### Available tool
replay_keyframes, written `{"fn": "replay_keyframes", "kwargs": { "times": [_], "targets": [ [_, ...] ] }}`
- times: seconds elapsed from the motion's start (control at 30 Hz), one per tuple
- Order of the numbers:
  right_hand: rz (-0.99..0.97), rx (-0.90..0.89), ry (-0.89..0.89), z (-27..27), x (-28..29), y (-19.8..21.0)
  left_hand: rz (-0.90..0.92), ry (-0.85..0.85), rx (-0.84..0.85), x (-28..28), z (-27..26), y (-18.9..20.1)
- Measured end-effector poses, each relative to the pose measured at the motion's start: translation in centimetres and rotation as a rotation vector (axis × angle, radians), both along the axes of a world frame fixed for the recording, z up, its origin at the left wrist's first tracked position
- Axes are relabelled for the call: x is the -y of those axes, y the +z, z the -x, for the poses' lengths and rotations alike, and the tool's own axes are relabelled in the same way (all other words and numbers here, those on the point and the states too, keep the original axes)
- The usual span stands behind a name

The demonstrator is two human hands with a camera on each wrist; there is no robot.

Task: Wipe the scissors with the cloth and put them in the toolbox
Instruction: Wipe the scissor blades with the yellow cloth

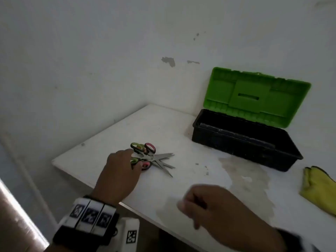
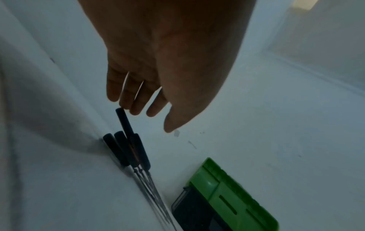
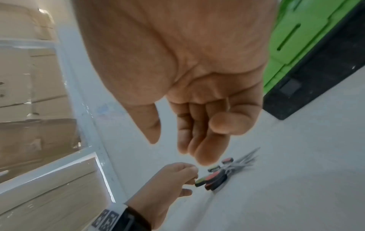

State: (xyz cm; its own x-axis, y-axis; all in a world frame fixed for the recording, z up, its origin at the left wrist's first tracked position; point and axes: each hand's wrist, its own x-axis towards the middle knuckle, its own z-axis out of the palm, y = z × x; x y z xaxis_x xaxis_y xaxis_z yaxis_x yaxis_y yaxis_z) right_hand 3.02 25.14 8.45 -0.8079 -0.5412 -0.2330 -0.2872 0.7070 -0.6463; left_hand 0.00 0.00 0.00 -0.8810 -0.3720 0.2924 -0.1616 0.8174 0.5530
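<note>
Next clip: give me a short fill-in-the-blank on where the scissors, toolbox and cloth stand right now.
1. The toolbox sits with its green lid ____.
2. The left hand touches the handles of the ____ on the table.
3. The right hand holds ____.
4. The cloth is ____ in colour.

Missing words: open; scissors; nothing; yellow
</note>
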Motion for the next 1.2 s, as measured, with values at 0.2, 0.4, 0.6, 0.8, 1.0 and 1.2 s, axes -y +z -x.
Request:
{"fn": "replay_keyframes", "kwargs": {
  "times": [0.2,0.4,0.6,0.8,1.0,1.2],
  "targets": [
    [0.087,0.184,-0.143,5.4,6.5,-2.0,0.059,0.057,0.243,0.8,2.6,0.5],
    [0.151,0.385,-0.268,8.1,9.2,-3.7,-0.074,-0.004,0.155,1.7,2.5,0.3],
    [0.239,0.488,-0.376,9.2,10.3,-4.8,-0.218,-0.027,0.074,1.3,2.4,0.5],
    [0.419,0.595,-0.503,9.8,11.2,-5.9,-0.289,0.019,0.064,1.0,2.6,0.1],
    [0.537,0.454,-0.549,9.4,10.2,-5.8,-0.227,0.080,0.030,0.8,2.6,-0.3],
    [0.620,0.186,-0.425,8.5,6.0,-4.6,0.095,0.060,0.139,-0.8,2.0,1.7]
  ]
}}
